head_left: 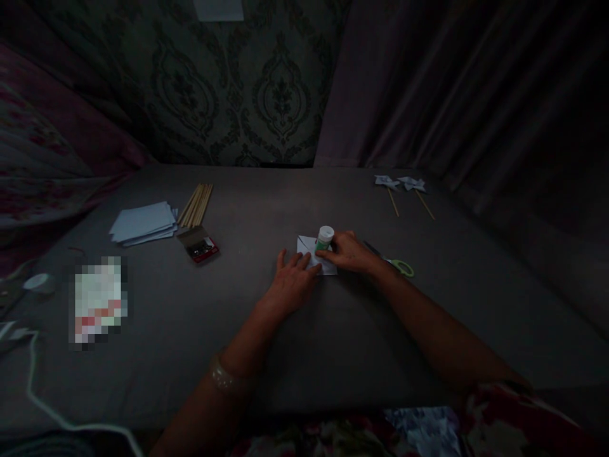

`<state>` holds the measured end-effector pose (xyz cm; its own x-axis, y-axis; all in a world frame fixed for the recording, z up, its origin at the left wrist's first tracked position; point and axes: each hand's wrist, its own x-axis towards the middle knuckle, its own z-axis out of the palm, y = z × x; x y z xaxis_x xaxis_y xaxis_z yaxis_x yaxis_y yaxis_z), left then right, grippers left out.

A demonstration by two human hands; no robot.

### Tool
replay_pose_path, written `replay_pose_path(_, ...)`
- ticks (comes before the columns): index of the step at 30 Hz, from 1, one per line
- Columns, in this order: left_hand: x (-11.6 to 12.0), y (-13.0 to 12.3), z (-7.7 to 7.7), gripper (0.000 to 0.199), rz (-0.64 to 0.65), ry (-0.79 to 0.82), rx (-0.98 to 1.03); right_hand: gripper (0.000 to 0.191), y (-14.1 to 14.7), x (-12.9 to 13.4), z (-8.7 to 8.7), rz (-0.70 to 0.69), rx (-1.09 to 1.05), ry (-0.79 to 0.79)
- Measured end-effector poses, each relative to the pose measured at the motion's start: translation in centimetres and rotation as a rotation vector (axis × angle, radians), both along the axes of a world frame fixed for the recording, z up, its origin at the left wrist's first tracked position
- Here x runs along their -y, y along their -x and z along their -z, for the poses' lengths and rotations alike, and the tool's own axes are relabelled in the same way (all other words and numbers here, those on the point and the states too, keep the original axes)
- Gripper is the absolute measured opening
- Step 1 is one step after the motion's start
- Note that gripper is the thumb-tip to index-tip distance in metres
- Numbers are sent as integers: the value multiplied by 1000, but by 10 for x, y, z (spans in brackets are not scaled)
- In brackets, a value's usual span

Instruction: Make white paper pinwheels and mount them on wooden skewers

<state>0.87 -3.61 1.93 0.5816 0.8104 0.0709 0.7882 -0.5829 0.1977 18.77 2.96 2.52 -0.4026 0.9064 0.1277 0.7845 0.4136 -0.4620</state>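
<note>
Paper [329,269] could skid under the tube [324,238].
Right hand [349,252] pinches the tube; left hand [292,279], fingers spread, may press too lightly.

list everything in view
paper piece: 1, white, centre
tube: 1, white and green, centre
pinwheels: 2, white, right
scissors: 1, green handles, right
sticks: several, tan, left
paper stack: 1, white, left
box: 1, red, left
small bits: several, silvery, in box
pixelated item: 1, pale, left
round container: 1, white, left
cable: 1, white, left
table: 1, grey, beneath
wallpaper: 1, green, behind
wall sheet: 1, pale, top
curtain: 1, mauve, right
floral fabric: 1, pink, left
bracelet: 1, pale, left wrist
sleeve: 1, red, lower right
left hand: 1, bare, on paper
right hand: 1, bare, holding tube
</note>
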Motion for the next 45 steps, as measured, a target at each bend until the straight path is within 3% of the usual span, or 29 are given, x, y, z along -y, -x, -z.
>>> replay_pose_path(6, -1, 1, 2, 36, 10, -15, -18, 19, 1, -1, 1, 3, -32, -44)
replay_pose_path(10, -2, 1, 2, 37, 19, -27, -21, 17, -8, -3, -4, 28, -122, 41)
replay_pose_path(13, -1, 1, -1, 36, 18, -22, -16, 22, -18, -3, -10, 151, -477, 112)
replay_pose_path(18, -2, 2, -2, 28, 6, 2, 70, 31, -34, 1, -15, 458, -1163, 95)
replay_pose_path(22, -12, 6, 0, 22, -145, -3, 299, 30, -34, 3, -9, 553, -1486, 270)
replay_pose_path(25, -19, 9, -4, 21, -356, 9, 531, 27, -23, 9, -3, 508, -1588, 437)
replay_pose_path(27, -20, 9, -10, 22, -406, 51, 710, 26, -12, 17, -2, 436, -1622, 551)
replay_pose_path(32, -10, -1, -19, 40, -263, 52, 952, 22, 20, 43, -6, 314, -1740, 860)
replay_pose_path(36, -1, -7, -22, 35, -234, 76, 1048, 20, 37, 59, -8, 271, -1833, 1035)
replay_pose_path(42, 4, -7, -25, 34, -164, 2, 1146, 25, 47, 70, -10, 206, -1849, 1152)
replay_pose_path(45, 5, -6, -27, 31, -158, -51, 1159, 30, 45, 72, -15, 222, -1702, 1148)
